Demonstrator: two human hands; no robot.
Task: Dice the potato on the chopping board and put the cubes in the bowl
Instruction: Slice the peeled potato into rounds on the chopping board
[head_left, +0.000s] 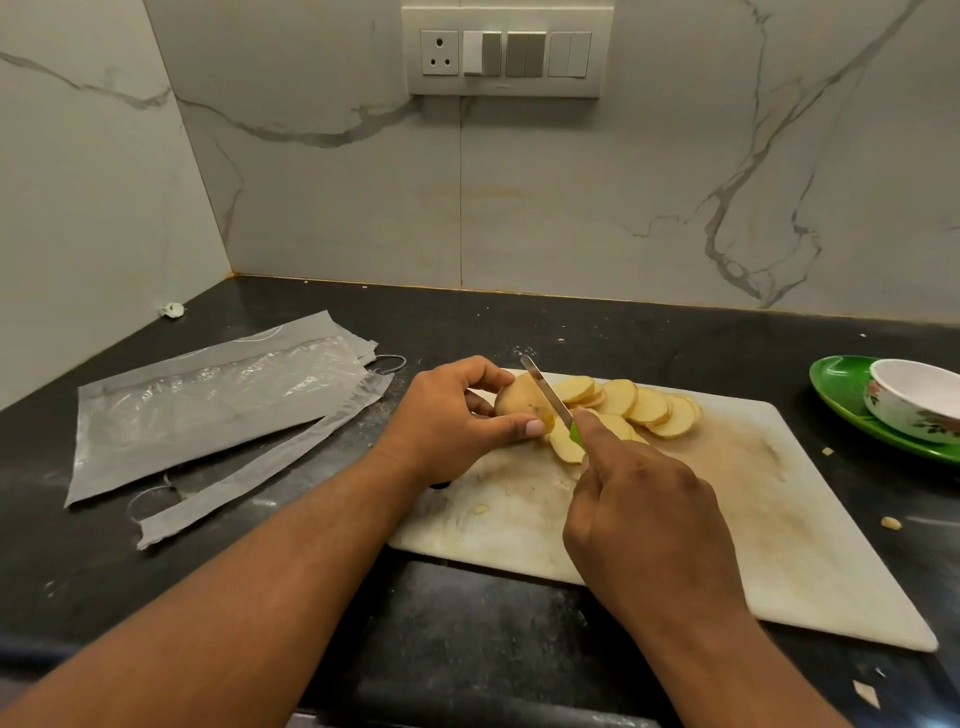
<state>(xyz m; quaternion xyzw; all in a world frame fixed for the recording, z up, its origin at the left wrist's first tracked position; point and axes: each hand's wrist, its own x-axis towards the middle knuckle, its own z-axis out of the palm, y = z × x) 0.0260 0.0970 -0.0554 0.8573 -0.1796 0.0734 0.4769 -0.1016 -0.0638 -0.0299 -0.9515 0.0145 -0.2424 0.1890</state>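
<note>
head view: left hand grips potato stub; its long axis runs 9-to-3. right hand holds knife, blade across it, slices at 3.

The chopping board was white with brown smudges on it. On the board, the potato had tan skin with small dark dots, and the slices beside it were pale yellow. The knife on the board had a shiny silver blade and a bright green handle. Right of the board, the bowl was white with red flowers and green leaves, and it sat on a green plate. The table under the board was black with light specks. Left of the board lay a clear plastic bag and grey masks. Behind the board, the wall was white with grey wavy lines.
</note>
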